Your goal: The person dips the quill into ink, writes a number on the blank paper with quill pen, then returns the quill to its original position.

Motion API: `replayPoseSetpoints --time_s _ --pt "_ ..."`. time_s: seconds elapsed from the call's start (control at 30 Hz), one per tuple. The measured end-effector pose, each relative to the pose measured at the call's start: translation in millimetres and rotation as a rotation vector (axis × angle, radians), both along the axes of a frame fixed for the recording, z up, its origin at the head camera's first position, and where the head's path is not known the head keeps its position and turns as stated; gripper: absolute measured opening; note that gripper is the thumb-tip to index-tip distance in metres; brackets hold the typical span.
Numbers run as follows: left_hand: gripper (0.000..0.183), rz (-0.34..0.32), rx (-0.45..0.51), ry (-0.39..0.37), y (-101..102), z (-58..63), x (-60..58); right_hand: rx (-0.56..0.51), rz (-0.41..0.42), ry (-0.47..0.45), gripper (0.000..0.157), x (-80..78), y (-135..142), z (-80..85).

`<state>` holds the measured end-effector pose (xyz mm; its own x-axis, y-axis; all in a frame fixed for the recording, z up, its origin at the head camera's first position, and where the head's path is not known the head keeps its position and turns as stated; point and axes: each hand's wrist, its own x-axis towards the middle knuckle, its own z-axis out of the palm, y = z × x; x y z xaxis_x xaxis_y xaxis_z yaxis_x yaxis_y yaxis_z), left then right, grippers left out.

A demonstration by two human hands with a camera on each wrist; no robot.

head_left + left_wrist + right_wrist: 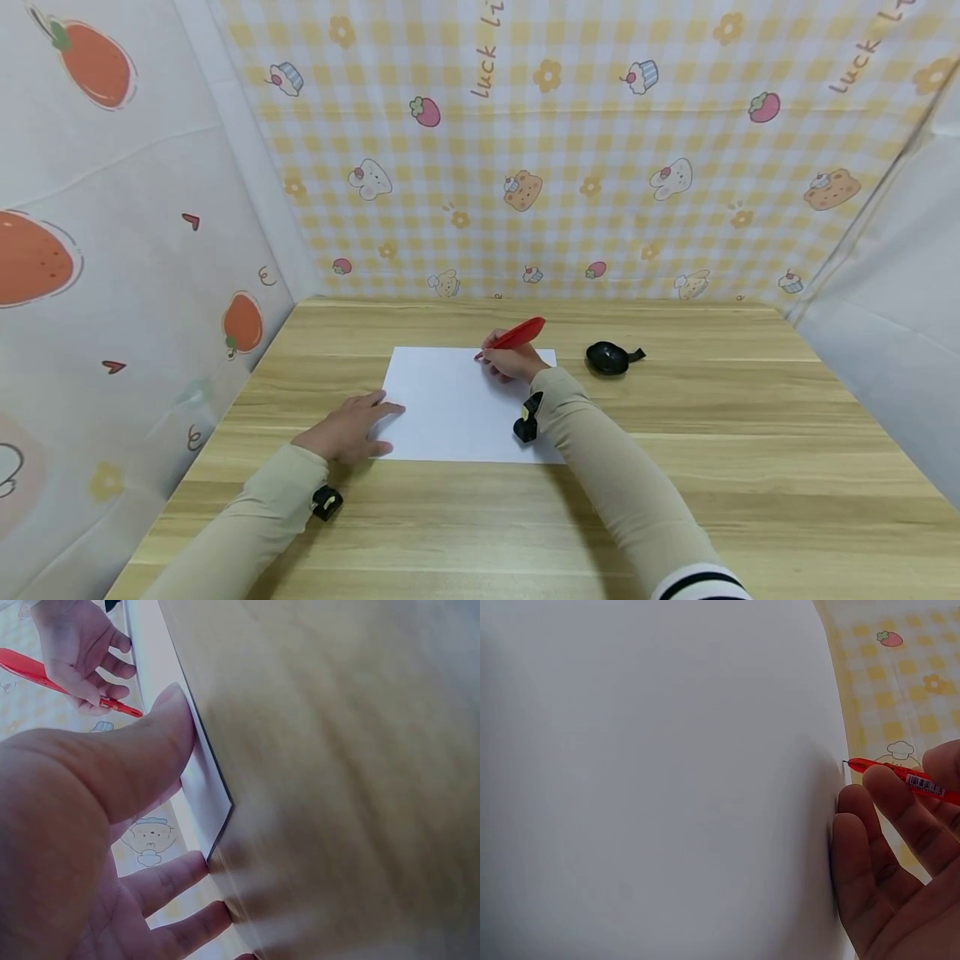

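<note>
A blank white sheet of paper (453, 421) lies on the wooden table. My left hand (348, 427) rests at the sheet's left edge with fingers spread; in the left wrist view the thumb (161, 735) lies across the paper's edge. Over the upper right part of the sheet, my right hand (512, 363) pinches a red pen (522, 333) with a broad feather-shaped top. Its dark tip points at the paper, close to the far edge in the right wrist view; whether it touches cannot be told. No marks show on the sheet.
A black rounded object (607, 358) with a short tab lies right of the paper. The wooden table (750, 467) reaches a yellow checked cloth (480, 150) at the back. White cloths hang at the left and right. Each wrist carries a small black camera.
</note>
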<state>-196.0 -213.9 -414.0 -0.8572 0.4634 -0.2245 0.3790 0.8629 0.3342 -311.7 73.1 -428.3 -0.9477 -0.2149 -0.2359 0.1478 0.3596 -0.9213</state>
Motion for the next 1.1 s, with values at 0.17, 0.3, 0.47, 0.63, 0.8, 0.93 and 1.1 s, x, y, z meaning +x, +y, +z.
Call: replayPoseSetpoints --time_s 0.17,0.3,0.47,0.63,0.8,0.93,1.1 --pt "0.056 0.004 0.002 -0.002 0.1 -0.7 1.1 0.007 -0.005 -0.007 0.006 -1.5 -0.6 -1.3" --pt "0.056 0.005 -0.001 -0.003 0.2 -0.8 1.2 0.015 -0.002 -0.006 0.005 -0.4 -1.0 0.0" --pt "0.056 0.006 -0.003 0.005 -0.1 -2.1 0.7 0.023 0.007 0.01 0.006 2.2 -0.9 1.5" --pt "0.056 0.007 -0.006 0.001 -0.1 -2.8 0.6 0.042 0.017 0.023 0.008 4.5 -1.1 2.5" --pt "0.057 0.006 -0.013 -0.003 0.7 -1.7 1.1 0.051 0.023 0.021 0.01 4.2 -0.8 2.1" --pt "0.056 0.002 -0.011 -0.002 0.3 -2.1 0.4 0.053 0.027 0.029 0.009 3.7 -0.4 1.5" --pt "0.055 -0.008 0.0 0.005 -0.2 -2.1 -0.2 0.047 0.041 0.033 0.009 4.1 -0.5 1.4"
